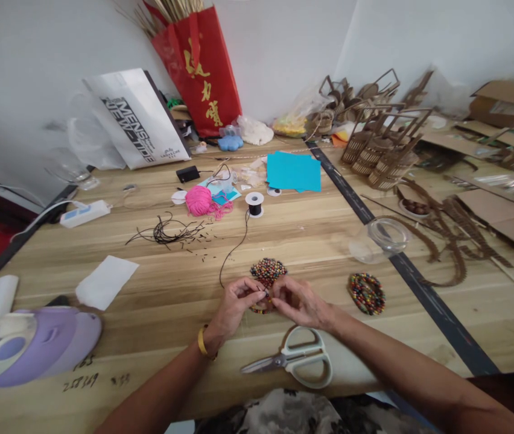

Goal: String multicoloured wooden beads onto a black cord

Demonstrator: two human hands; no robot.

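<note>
My left hand [239, 301] is closed in a pinch, with the thin black cord [234, 250] running into it from a white-flanged spool [254, 205]. Close beside it, my right hand [302, 303] also pinches with thumb and finger; what lies between those fingertips is too small to make out. Both hands meet over a piece of multicoloured beadwork [268, 269], whose near part shows below the fingers and is partly hidden by them. White-handled scissors [291, 360] lie just in front of the hands. Off to the right rests a bundle of similar bead strings [367, 293].
Cut black cords [166, 231], pink yarn [199, 200] and blue sheets [294, 171] lie further back. At the left stand a purple-and-white device [49, 346] and a paper slip [107, 282]. Clear round lids [381, 236], woven strips [451, 241] and small baskets [390, 163] occupy the right.
</note>
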